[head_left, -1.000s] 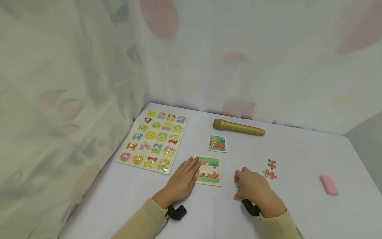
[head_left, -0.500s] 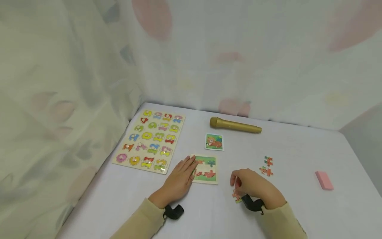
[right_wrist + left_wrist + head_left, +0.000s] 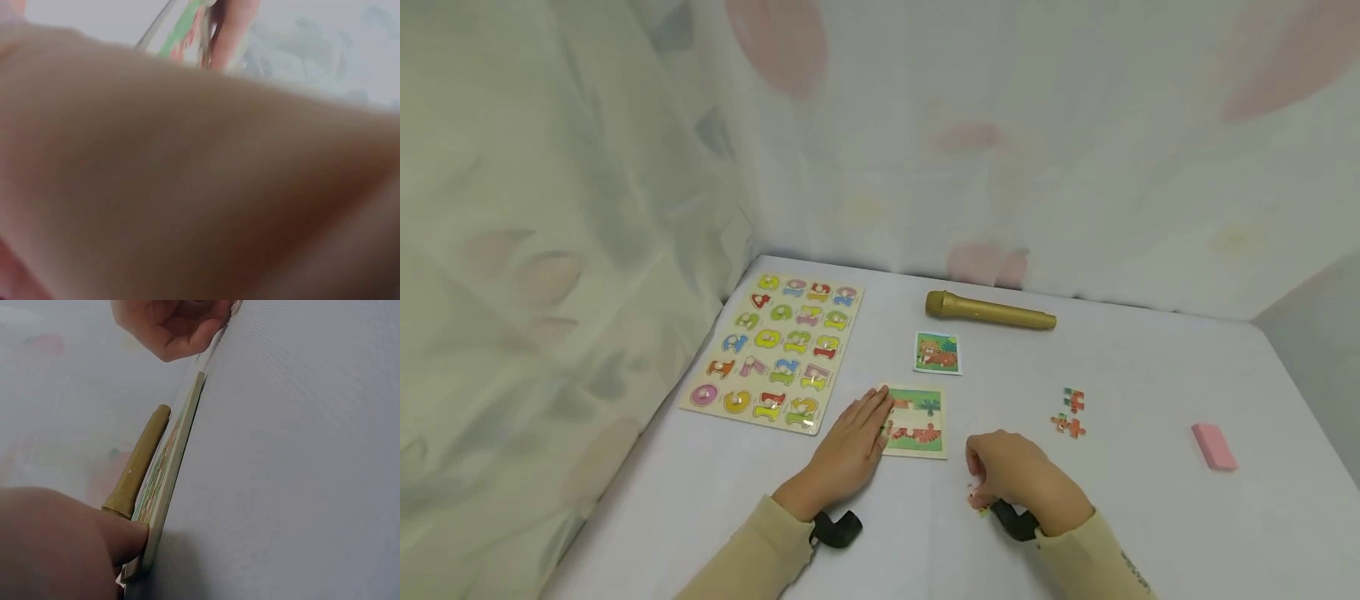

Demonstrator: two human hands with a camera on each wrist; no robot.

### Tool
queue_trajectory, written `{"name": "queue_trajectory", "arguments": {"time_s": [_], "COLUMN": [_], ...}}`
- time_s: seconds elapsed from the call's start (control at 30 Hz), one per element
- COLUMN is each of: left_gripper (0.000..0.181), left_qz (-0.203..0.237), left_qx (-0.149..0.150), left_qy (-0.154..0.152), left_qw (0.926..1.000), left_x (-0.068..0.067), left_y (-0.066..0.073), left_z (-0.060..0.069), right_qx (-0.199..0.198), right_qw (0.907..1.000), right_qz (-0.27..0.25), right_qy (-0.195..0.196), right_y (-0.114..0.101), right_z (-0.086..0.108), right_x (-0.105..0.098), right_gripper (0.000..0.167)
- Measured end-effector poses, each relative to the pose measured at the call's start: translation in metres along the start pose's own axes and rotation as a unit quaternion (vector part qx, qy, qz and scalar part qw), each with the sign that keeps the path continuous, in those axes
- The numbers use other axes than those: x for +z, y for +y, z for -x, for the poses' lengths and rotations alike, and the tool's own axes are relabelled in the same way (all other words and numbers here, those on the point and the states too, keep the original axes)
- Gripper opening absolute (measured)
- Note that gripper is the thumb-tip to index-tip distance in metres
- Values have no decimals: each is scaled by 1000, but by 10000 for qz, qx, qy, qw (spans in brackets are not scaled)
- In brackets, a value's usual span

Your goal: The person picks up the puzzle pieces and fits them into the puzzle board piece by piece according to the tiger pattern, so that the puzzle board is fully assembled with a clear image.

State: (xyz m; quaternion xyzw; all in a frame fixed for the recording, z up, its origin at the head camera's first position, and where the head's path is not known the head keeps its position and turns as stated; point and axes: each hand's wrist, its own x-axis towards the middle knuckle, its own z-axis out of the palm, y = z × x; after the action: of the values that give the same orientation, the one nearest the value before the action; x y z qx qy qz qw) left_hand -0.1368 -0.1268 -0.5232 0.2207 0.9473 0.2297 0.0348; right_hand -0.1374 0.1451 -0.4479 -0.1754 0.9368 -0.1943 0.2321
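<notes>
A wooden tiger puzzle board (image 3: 925, 454) lies partly filled, with a pale gap across its middle. My left hand (image 3: 847, 454) rests on its left side, fingers straight. In the left wrist view, the thumb (image 3: 128, 536) touches the board's edge. To the right of the board, my right hand (image 3: 1018, 471) pinches a puzzle piece (image 3: 983, 510) between thumb and fingers, low over the table; the hand covers most of that piece. Several loose puzzle pieces (image 3: 1069, 426) lie farther right. The right wrist view is mostly blocked by blurred skin.
Behind the board lies a tiger picture card (image 3: 937, 354), and beyond it a gold toy microphone (image 3: 992, 312). A number board (image 3: 775, 354) occupies the left side. A pink block (image 3: 1214, 447) sits at the right. Patterned cloth hangs along the back and left.
My right hand has moved slightly left and pinches the puzzle piece, which showed beneath its fingers half a second ago. The left hand stays on the board. The head view has shifted slightly.
</notes>
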Motion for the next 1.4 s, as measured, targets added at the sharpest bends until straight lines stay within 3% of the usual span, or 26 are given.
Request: {"name": "queue_trajectory", "arguments": {"time_s": [0.13, 0.23, 0.33, 0.5, 0.6, 0.7, 0.83, 0.97, 1.1, 1.23, 1.4], "left_gripper": [58, 58, 58, 58, 59, 60, 64, 73, 83, 87, 89], "left_qz": [36, 64, 68, 19, -11, 34, 241, 474, 648, 723, 596], "left_qx": [-41, -31, 4, 22, 5, -50, -179, -247, -209, -150, -154], "left_qy": [-12, -14, 18, 53, 57, 74, 116, 78, 8, 60, 96], "left_qw": [10000, 10000, 10000, 10000, 10000, 10000, 9995, 9985, 9977, 9973, 9981], "left_x": [2, 2, 2, 0, -1, -2, -4, -7, -11, -12, -5], "left_y": [0, 1, 2, 3, 3, 2, 1, -1, -3, -3, 0], "left_z": [-1, -2, -2, -3, -4, -5, -6, -5, -3, -3, -4], "right_qx": [-43, 27, -264, -959, -1214, -1162, -779, -562, -417, -311, -395], "right_qw": [9988, 10000, 9993, 9934, 9867, 9757, 9463, 9235, 9133, 9247, 9431], "right_qz": [-434, -25, 213, -562, -1068, -1820, -3031, -3628, -3758, -3324, -2631], "right_qy": [-205, -12, 135, -297, -148, 383, 805, 1114, 1513, 1831, 1996], "right_y": [0, -6, -12, -8, 2, 10, 12, 9, 1, -13, -29], "right_z": [1, 2, 3, 1, -7, -18, -30, -39, -47, -51, -61], "right_x": [1, 6, 11, 5, -3, -6, -2, 4, 12, 21, 33], "right_gripper": [37, 44, 50, 34, 20, 13, 15, 17, 16, 13, 13]}}
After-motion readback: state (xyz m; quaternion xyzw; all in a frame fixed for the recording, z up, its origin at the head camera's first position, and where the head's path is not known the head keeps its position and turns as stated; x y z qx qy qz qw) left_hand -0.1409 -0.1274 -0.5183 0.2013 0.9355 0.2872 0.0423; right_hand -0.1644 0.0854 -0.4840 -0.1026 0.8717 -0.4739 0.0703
